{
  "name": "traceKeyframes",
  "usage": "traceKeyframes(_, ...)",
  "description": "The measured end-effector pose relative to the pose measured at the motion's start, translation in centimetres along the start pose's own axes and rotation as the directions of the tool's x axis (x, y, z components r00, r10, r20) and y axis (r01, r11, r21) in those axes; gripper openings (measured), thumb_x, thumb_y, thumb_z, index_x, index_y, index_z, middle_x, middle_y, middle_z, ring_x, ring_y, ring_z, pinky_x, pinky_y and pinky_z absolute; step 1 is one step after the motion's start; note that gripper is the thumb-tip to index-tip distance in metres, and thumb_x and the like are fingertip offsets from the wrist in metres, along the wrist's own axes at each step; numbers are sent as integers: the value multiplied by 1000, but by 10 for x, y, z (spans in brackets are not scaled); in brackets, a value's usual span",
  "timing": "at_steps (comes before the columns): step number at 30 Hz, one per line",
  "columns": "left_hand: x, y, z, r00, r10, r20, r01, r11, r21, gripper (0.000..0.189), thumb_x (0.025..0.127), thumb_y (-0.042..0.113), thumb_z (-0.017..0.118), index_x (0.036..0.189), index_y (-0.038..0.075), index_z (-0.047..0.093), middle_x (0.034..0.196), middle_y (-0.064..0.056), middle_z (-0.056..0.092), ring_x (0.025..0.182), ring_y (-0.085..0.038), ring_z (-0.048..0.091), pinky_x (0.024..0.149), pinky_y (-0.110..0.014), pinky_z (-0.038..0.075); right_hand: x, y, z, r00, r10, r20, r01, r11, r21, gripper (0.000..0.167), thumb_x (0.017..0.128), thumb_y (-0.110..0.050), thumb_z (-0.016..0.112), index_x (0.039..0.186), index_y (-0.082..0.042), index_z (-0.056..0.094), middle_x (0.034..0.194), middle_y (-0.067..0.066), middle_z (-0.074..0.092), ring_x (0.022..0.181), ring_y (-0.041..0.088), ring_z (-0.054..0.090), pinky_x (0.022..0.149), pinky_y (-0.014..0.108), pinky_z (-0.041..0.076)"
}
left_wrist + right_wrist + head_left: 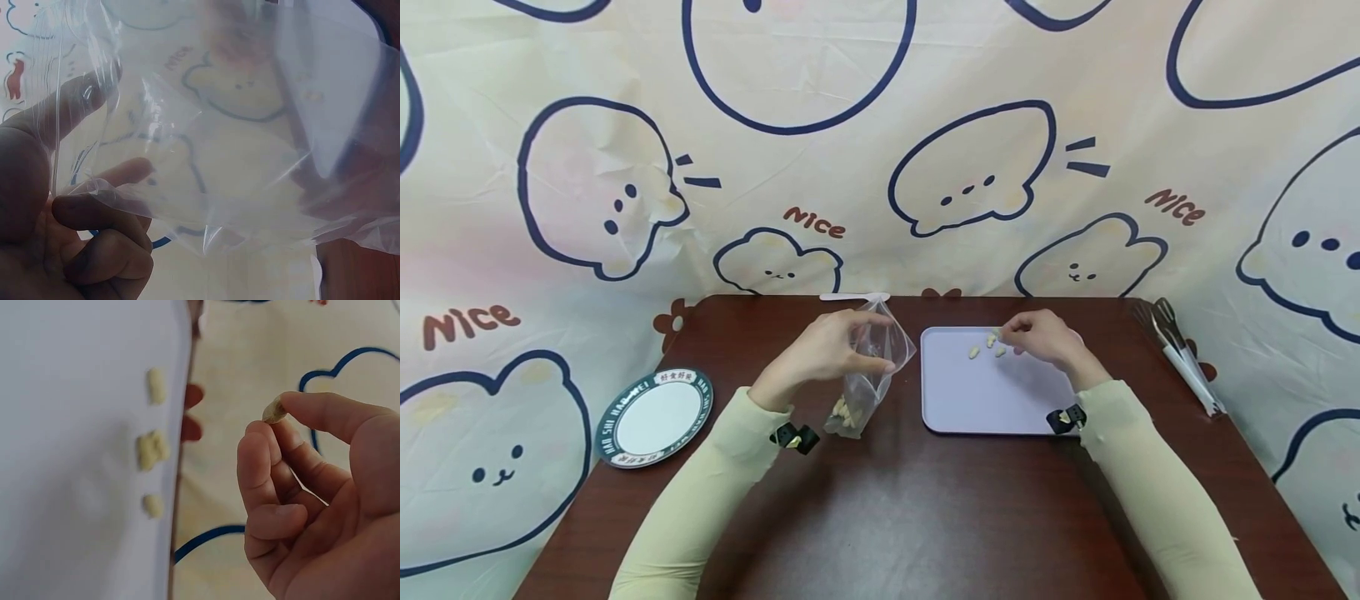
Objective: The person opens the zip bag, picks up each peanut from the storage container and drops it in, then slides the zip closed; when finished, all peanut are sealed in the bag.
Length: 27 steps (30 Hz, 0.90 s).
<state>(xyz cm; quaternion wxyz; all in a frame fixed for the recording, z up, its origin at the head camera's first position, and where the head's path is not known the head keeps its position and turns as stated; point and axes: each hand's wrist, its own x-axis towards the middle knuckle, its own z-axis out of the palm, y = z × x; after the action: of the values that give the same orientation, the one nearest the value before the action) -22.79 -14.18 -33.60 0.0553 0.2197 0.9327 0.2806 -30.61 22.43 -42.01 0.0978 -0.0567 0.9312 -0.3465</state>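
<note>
My left hand (822,348) holds a clear plastic zip bag (874,385) by its top edges, thumb and fingers spread at its mouth. The bag hangs over the table, and several peanuts (842,412) are gathered in its lower corner. In the right wrist view, a small, pale yellow peanut (274,411) is pinched between the thumb and fingertips of my right hand (312,481). That hand is over the far part of a pale lilac tray (985,404). A few more peanuts (152,449) lie on the tray near its far edge.
A white plate with a green patterned rim (698,400) sits at the table's left edge. On the right edge lie a whisk and another utensil with white handles (1197,379). A white, flat-handled item (842,297) rests at the back edge, before a printed cloth backdrop (865,183).
</note>
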Motion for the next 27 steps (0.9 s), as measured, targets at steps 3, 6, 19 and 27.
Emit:
traceKeyframes(3, 0, 0, 0, 1000, 0, 0, 0, 1000, 0, 69, 77, 50, 83, 138, 28, 60, 122, -6, 66, 103, -24, 59, 76, -35, 49, -5, -13, 2, 998, -66, -10, 66, 997, 48, 24, 95, -32, 67, 106, -11, 74, 106, 12, 70, 87, 29, 69, 75, 33, 46)
traceKeyframes(6, 0, 0, 0, 1000, -3, -1, 3, 1000, 2, 68, 77, 50, 82, 138, 29, 60, 127, -6, 65, 104, -23, 59, 78, -37, 50, -11, -28, 4, 993, -120, -15, 121, 989, 79, 23, 94, -31, 70, 104, -11, 74, 102, 14, 71, 85, 32, 70, 72, 32, 47)
traceKeyframes(19, -1, 1, -1, 1000, -13, 0, 13, 1000, -15, 68, 77, 49, 83, 138, 29, 60, 133, -9, 63, 108, -25, 60, 79, -39, 55, -43, -89, 14, 956, -291, -46, 294, 950, 105, 15, 91, -34, 72, 99, -21, 75, 93, 2, 70, 74, 21, 62, 62, 34, 48)
traceKeyframes(27, 0, 0, 0, 1000, -28, 6, 29, 999, -25, 68, 77, 50, 82, 138, 30, 59, 133, -7, 63, 112, -26, 61, 83, -42, 57, -59, -116, 22, 930, -363, -58, 368, 924, 105, 8, 91, -32, 73, 96, -25, 75, 92, -3, 70, 82, 22, 59, 66, 36, 49)
